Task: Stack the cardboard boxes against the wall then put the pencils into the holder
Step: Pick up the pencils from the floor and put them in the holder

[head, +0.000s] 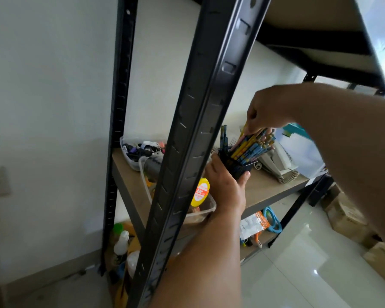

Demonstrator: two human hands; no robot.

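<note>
Head view: I face a black metal shelving rack (200,130) with pale wooden shelf boards (267,187)
Left hand: my left hand (226,185) grips the black cylindrical pencil holder (237,168), fingers and thumb curled round its base
Holder: over the middle board; I cannot tell whether it rests there
Right hand: my right hand (269,110) pinches the tops of the yellow, blue and pink pencils (251,145)
Pencils: lower ends inside the holder, bundle leaning right
Cardboard boxes: brown cardboard boxes (347,216) on the glossy tiled floor, far right, blurred
Nearby: beige corded telephone (278,163) just right of the holder; yellow bottle (200,192) in a clear plastic tub (206,211) left of my wrist
</note>
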